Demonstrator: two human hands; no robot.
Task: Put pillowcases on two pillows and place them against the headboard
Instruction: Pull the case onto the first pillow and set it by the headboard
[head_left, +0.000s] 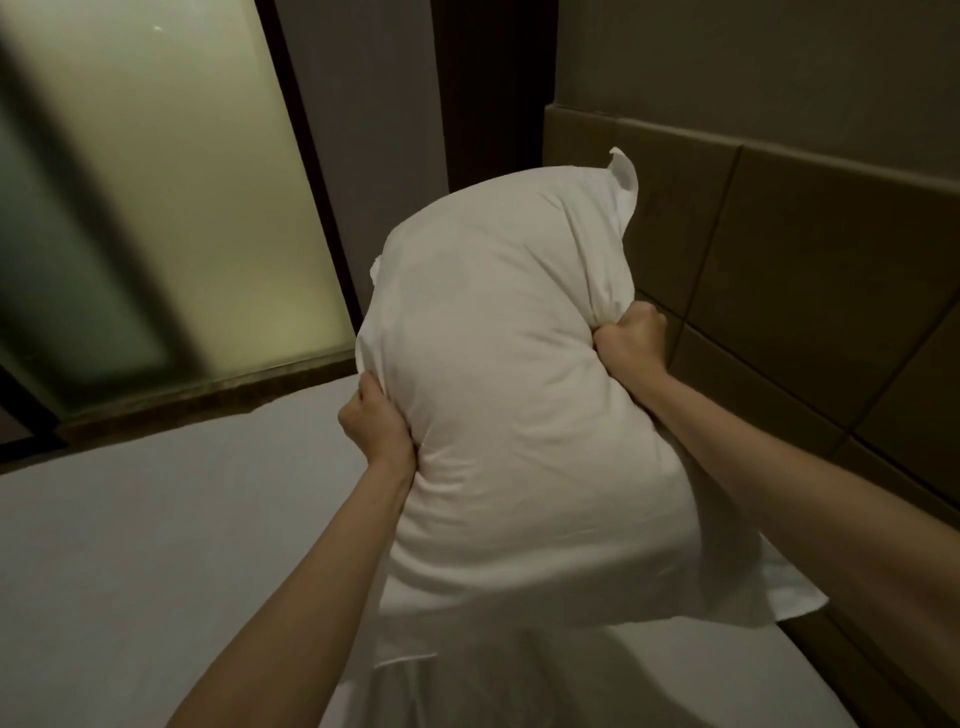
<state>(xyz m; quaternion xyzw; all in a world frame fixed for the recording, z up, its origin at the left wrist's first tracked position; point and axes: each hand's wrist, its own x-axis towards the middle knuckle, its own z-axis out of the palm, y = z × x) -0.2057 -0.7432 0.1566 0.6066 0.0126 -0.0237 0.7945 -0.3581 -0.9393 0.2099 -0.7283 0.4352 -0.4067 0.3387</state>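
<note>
A plump white pillow (519, 395) in a white pillowcase is held up in the air over the bed, long side pointing away from me. My left hand (376, 428) grips its left edge, fingers closed on the fabric. My right hand (631, 338) is clenched on the right edge, bunching the cloth. Loose pillowcase fabric (415, 670) hangs below the pillow towards me. The padded brown headboard (810, 291) runs along the right. No second pillow is in view.
The white bed sheet (171, 530) spreads below and to the left. A frosted glass panel (156, 208) with a dark frame stands beyond the bed's far edge. A dark doorway or wall gap (493, 78) lies behind the pillow.
</note>
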